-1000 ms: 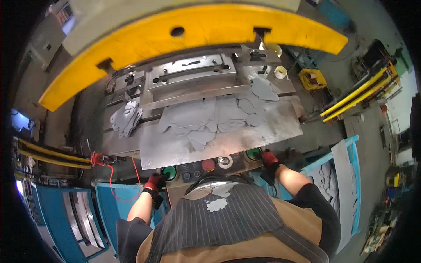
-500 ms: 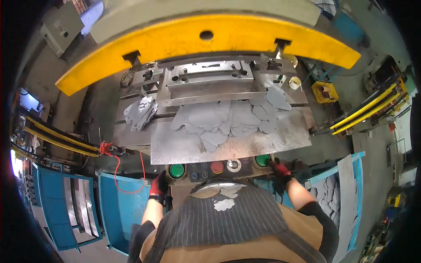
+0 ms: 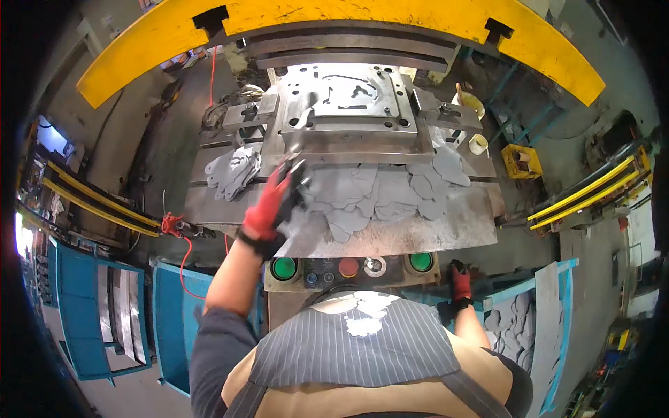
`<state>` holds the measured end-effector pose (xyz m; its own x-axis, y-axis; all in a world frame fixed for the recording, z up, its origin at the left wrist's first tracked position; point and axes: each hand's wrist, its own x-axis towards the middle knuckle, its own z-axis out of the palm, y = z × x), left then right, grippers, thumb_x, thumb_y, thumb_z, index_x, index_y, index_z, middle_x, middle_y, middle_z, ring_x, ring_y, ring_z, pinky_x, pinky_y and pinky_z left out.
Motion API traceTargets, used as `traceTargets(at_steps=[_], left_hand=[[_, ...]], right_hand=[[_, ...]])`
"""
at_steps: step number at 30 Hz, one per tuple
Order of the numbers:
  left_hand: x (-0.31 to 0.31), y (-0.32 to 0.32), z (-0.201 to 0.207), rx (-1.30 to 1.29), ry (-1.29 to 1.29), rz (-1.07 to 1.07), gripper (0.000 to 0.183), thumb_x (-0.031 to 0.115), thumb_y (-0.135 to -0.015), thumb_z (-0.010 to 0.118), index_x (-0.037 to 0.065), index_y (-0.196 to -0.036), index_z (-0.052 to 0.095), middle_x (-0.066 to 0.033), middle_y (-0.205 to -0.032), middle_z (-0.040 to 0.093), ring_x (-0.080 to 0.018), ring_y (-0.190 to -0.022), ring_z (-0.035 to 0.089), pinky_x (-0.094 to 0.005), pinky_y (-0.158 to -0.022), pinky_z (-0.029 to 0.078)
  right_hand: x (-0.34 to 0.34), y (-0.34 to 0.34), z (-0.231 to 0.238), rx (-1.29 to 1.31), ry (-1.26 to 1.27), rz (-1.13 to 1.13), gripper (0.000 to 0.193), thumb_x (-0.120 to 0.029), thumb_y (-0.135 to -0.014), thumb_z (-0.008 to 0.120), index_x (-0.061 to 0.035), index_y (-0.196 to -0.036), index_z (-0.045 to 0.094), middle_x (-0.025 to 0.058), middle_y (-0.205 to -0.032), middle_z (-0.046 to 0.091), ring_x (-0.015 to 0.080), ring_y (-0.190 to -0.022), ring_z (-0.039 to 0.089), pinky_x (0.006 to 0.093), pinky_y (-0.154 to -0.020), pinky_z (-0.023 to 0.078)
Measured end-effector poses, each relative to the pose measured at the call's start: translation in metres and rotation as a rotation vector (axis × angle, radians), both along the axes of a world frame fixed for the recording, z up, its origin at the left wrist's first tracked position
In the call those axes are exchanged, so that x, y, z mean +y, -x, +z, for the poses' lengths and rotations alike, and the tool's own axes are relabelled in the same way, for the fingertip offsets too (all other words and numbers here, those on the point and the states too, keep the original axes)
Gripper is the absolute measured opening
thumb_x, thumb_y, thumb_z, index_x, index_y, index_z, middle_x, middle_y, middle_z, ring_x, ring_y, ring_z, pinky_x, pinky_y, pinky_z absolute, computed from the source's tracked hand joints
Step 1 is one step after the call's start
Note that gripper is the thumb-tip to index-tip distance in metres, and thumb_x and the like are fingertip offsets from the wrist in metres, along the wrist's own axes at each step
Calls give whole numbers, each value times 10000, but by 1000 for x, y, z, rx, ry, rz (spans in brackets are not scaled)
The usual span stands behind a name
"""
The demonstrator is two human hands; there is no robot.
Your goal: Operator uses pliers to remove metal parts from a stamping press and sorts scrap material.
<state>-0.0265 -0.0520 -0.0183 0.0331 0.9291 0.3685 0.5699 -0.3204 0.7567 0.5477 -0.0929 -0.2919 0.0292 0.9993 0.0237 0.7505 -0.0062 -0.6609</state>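
Observation:
My left hand (image 3: 272, 202), in a red and black glove, reaches over the steel plate (image 3: 446, 237) toward the lower die (image 3: 348, 125) of a press. Motion smears its fingers. A slim, pale blurred shape (image 3: 303, 122) lies just beyond the fingertips, over the die's front left; whether the hand holds it is unclear. My right hand (image 3: 460, 280), gloved alike, is apart from the right green button (image 3: 421, 261), beyond the control panel's right end. Its fingers look curled, with nothing visible in them. Overlapping grey sheet-metal pieces (image 3: 376, 195) cover the plate in front of the die.
A yellow press beam (image 3: 362, 10) spans overhead. The panel carries a left green button (image 3: 284, 268) and a red button (image 3: 348, 267). Left of the die lies a stack of cut pieces (image 3: 233, 174). Blue carts (image 3: 178, 327) flank me; a yellow crate (image 3: 521, 161) stands at right.
My left hand has moved from beside the left green button up to the die. My right hand has drawn back from the right green button. The press has risen, exposing the die face.

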Motion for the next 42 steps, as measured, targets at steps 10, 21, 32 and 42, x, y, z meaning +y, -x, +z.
traceTargets(at_steps=[10, 21, 32, 42], left_hand=[[143, -47, -1, -646, 225, -78, 173, 267, -872, 469, 96, -900, 467, 16, -698, 459, -70, -551, 439, -232, -447, 417], [-2, -14, 39, -886, 171, 201, 361, 240, -888, 444, 132, -1223, 362, -40, -732, 500, -105, -516, 468, -257, -422, 425], [-56, 99, -122, -1034, 439, 610, 222, 281, -845, 453, 66, -863, 502, -28, -571, 452, -163, -457, 473, -314, -410, 428], [-97, 140, -92, -1735, 282, 155, 312, 346, -854, 423, 65, -901, 550, -22, -582, 483, -110, -457, 447, -236, -390, 364]], right_hand=[[-72, 14, 33, 782, 355, -451, 288, -215, -804, 559, -26, -1021, 540, 46, -786, 558, 162, -763, 540, 307, -623, 465], [-56, 4, -15, 637, 224, -184, 163, -191, -798, 518, -47, -849, 577, 18, -711, 541, 129, -611, 467, 275, -526, 374], [-20, 19, -7, 86, 77, -48, 214, -194, -814, 507, -54, -964, 568, 82, -789, 577, 170, -752, 529, 288, -680, 425], [78, 40, 185, 612, -323, -348, 269, -141, -834, 524, -6, -1065, 551, 46, -971, 589, 117, -843, 541, 250, -758, 430]])
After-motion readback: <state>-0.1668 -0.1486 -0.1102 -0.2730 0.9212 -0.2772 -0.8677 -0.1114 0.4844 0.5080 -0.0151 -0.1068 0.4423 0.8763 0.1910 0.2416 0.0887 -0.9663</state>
